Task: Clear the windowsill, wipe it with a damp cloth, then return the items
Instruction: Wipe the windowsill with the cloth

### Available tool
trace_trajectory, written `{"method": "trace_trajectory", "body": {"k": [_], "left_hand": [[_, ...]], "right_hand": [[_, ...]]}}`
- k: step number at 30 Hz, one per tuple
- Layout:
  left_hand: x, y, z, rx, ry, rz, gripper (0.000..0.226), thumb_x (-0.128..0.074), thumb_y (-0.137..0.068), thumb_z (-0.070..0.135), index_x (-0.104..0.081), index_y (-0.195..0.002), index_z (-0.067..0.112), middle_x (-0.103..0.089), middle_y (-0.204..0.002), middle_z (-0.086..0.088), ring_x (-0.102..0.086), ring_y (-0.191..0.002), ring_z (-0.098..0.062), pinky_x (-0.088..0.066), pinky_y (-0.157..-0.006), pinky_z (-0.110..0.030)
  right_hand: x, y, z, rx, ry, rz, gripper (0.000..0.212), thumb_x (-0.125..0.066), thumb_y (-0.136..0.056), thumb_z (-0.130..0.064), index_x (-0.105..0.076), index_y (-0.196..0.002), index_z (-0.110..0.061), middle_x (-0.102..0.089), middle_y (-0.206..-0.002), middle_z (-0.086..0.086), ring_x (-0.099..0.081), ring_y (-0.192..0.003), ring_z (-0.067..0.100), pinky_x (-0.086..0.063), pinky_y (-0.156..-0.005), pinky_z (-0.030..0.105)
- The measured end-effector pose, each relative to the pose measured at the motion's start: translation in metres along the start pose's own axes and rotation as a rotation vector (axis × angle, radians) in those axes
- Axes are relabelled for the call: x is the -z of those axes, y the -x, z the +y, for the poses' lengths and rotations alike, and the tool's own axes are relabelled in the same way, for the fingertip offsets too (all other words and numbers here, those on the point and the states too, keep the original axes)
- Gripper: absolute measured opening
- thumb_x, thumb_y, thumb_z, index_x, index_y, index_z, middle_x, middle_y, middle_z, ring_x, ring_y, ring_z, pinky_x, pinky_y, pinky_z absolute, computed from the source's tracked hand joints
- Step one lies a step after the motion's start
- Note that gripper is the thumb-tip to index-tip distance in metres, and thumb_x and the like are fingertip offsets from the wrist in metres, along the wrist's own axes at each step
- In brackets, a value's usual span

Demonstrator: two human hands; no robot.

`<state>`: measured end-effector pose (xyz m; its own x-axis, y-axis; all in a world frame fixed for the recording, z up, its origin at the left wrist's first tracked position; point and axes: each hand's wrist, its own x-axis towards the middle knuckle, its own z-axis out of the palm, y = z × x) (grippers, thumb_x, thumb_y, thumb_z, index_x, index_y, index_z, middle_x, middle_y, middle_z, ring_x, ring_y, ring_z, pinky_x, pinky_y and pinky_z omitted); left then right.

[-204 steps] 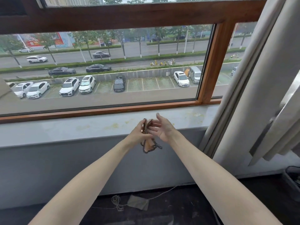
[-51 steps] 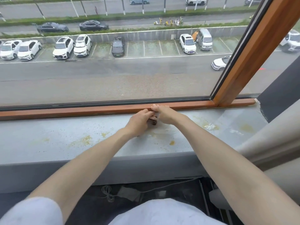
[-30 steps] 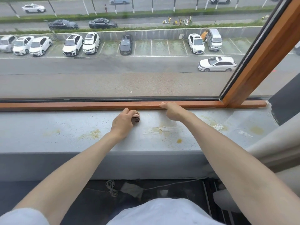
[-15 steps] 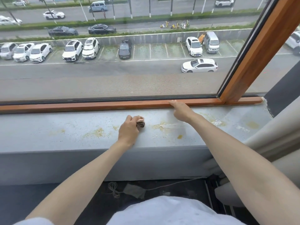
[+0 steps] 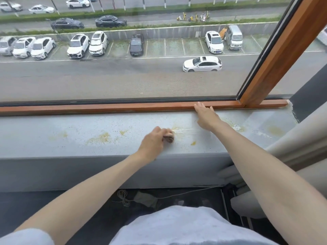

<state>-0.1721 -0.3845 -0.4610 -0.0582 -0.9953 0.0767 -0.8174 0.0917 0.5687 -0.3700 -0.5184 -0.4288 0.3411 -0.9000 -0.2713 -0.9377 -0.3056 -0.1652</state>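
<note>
Left hand scrubs the stained windowsill, right hand braces by the frame.
Cable (image 5: 123, 197) lies on the floor below the windowsill (image 5: 53, 138). The left hand (image 5: 154, 142) curls round a small bunched brown cloth (image 5: 169, 138) and presses it on the sill near the front edge. Risk: grit is swept over the edge onto the cable. The wad is small, so the yellow stains (image 5: 103, 137) may smear rather than lift. The right hand (image 5: 206, 117) is spread flat, fingertips at the wooden frame (image 5: 106, 107); it could slip on damp sill.
</note>
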Motion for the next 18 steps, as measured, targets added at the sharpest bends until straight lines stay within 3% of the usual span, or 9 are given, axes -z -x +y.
{"method": "trace_trajectory", "body": {"k": [2,3,5,7,10,12,17,18], "left_hand": [[-0.002,0.01,0.006,-0.204,0.043,-0.142,0.045,-0.045,-0.079,-0.011,-0.063,-0.115,0.011,-0.058,-0.103,-0.008,-0.06,-0.09,-0.03,-0.05,-0.078,-0.039],[0.002,0.006,0.006,-0.225,0.063,-0.123,0.042,-0.045,-0.079,-0.01,-0.064,-0.113,0.008,-0.059,-0.099,-0.01,-0.06,-0.087,-0.03,-0.05,-0.077,-0.04],[0.016,-0.017,0.005,-0.118,0.12,0.052,0.035,-0.048,-0.081,-0.01,-0.065,-0.109,0.005,-0.061,-0.096,-0.012,-0.061,-0.085,-0.031,-0.05,-0.078,-0.039],[0.032,-0.05,-0.004,0.054,0.081,0.163,0.032,-0.049,-0.087,-0.005,-0.063,-0.113,0.007,-0.061,-0.106,-0.013,-0.06,-0.093,-0.031,-0.048,-0.081,-0.036],[0.04,-0.082,-0.025,0.296,-0.199,0.142,0.036,-0.047,-0.089,0.003,-0.055,-0.122,0.014,-0.055,-0.121,-0.012,-0.054,-0.108,-0.032,-0.043,-0.083,-0.037],[0.026,-0.082,-0.013,0.353,-0.24,0.154,0.032,-0.051,-0.089,0.009,-0.053,-0.12,0.011,-0.052,-0.118,-0.013,-0.054,-0.105,-0.032,-0.039,-0.076,-0.035],[-0.004,-0.079,0.027,-0.037,-0.037,-0.091,0.039,-0.049,-0.082,-0.002,-0.06,-0.116,0.013,-0.057,-0.11,-0.008,-0.055,-0.101,-0.03,-0.046,-0.079,-0.039],[0.002,-0.085,0.023,-0.056,-0.034,-0.06,0.039,-0.049,-0.082,-0.002,-0.061,-0.115,0.013,-0.058,-0.109,-0.007,-0.056,-0.099,-0.03,-0.047,-0.077,-0.041]], "right_hand": [[0.005,-0.004,0.001,0.028,0.001,-0.045,0.073,-0.032,-0.086,0.011,-0.008,-0.153,-0.008,0.002,-0.16,0.009,-0.003,-0.148,0.02,-0.004,-0.119,0.043],[0.008,-0.006,0.001,0.034,-0.007,-0.069,0.074,-0.032,-0.086,0.011,-0.008,-0.153,-0.009,0.002,-0.16,0.009,-0.004,-0.148,0.02,-0.006,-0.119,0.043],[0.015,-0.008,0.001,0.041,-0.032,-0.095,0.075,-0.032,-0.085,0.011,-0.009,-0.153,-0.009,0.001,-0.16,0.009,-0.005,-0.148,0.021,-0.007,-0.119,0.043],[0.019,-0.008,0.003,0.036,-0.054,-0.101,0.075,-0.032,-0.084,0.012,-0.011,-0.153,-0.009,-0.001,-0.16,0.009,-0.006,-0.148,0.021,-0.008,-0.119,0.041],[0.02,-0.006,0.0,0.027,-0.082,-0.101,0.074,-0.03,-0.084,0.012,-0.012,-0.153,-0.009,-0.001,-0.16,0.009,-0.006,-0.148,0.022,-0.008,-0.119,0.041],[0.022,-0.006,-0.002,0.027,-0.089,-0.104,0.072,-0.029,-0.085,0.012,-0.012,-0.152,-0.009,-0.001,-0.16,0.009,-0.007,-0.148,0.023,-0.009,-0.119,0.042],[0.027,-0.01,0.001,0.016,-0.125,-0.102,0.075,-0.027,-0.084,0.015,-0.012,-0.153,-0.01,0.0,-0.16,0.007,-0.006,-0.148,0.024,-0.007,-0.12,0.042],[0.028,-0.01,0.002,0.018,-0.127,-0.108,0.075,-0.027,-0.083,0.015,-0.012,-0.153,-0.011,-0.001,-0.161,0.007,-0.007,-0.148,0.024,-0.007,-0.119,0.041]]}}
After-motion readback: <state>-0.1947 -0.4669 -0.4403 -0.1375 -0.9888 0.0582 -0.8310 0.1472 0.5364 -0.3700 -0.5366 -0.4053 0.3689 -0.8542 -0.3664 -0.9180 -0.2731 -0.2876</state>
